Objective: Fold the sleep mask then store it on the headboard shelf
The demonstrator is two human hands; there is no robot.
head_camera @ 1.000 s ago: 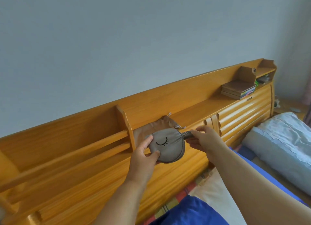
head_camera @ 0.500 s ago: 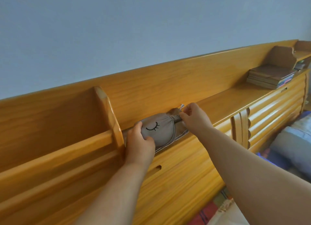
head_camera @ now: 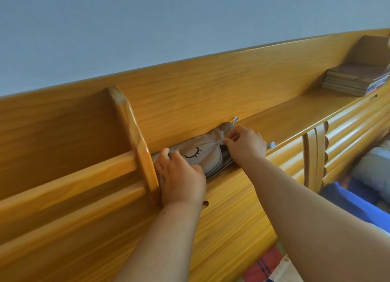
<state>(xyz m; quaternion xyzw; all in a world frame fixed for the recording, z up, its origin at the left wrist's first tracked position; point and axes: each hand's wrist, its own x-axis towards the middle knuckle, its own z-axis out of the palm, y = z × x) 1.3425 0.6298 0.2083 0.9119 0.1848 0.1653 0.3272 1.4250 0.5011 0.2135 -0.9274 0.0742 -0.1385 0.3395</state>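
The folded grey sleep mask (head_camera: 202,157), with a stitched closed-eye mark facing me, lies on the wooden headboard shelf (head_camera: 291,117) just right of an upright divider (head_camera: 135,142). It rests on top of a beige cloth pouch (head_camera: 222,129). My left hand (head_camera: 179,178) grips the mask's left end, thumb on its front. At the mask's right end, my right hand (head_camera: 245,144) pinches the strap between its fingertips. Part of the mask is hidden under both hands.
A stack of books (head_camera: 356,79) sits far right on the shelf. Below the shelf runs the ribbed headboard front (head_camera: 232,214). Bedding in blue (head_camera: 358,203) and grey (head_camera: 373,169) lies at the lower right.
The mask went from held in front of the headboard onto the shelf. My view moved closer, and both hands now press it down beside the divider.
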